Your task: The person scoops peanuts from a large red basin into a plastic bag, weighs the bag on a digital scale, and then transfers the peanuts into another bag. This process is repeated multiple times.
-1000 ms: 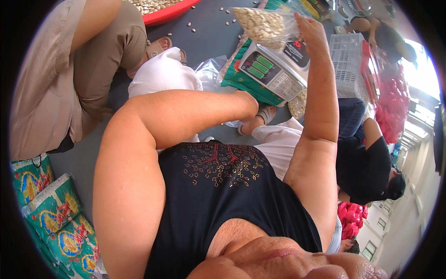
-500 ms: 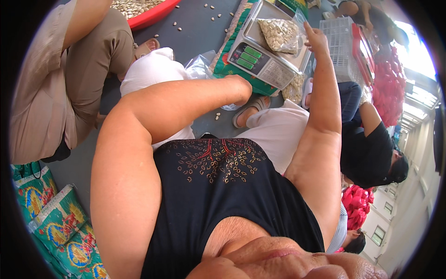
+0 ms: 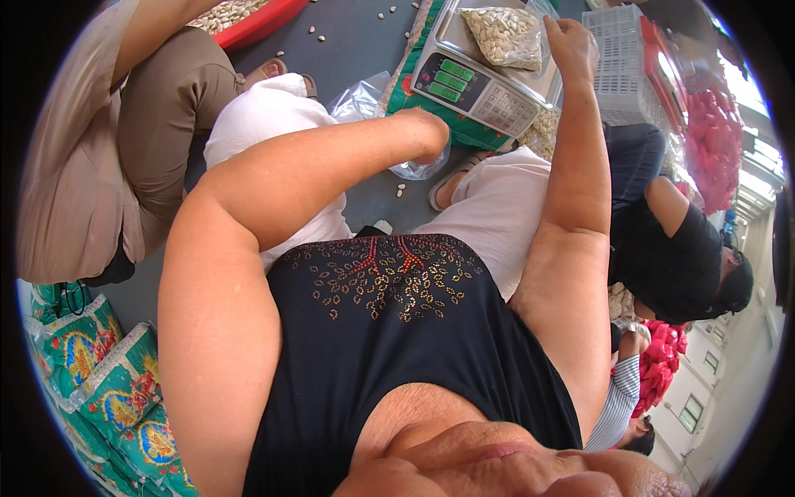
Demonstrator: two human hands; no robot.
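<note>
A digital scale with a steel pan and green-lit displays stands before me. On its pan lies a clear plastic bag filled with pale, flat seed-like pieces. My right hand is at the bag's loose top end, thumb and fingers closed on the plastic at the pan's right edge. Left of the scale, my left hand bends down at the wrist, its fingers hidden from view. Clear plastic shows just beneath it; whether the hand grips this is hidden.
The scale rests on a green printed sack. At upper left is a red basin of similar pieces, some strewn on the floor. A person sits left; another in black is at right by a white crate. Green bags are stacked lower left.
My right hand's fingers have gone from stretched out to curled in at the bag's top. The whole view has shifted slightly, with the scale higher. The left hand stays beside the scale.
</note>
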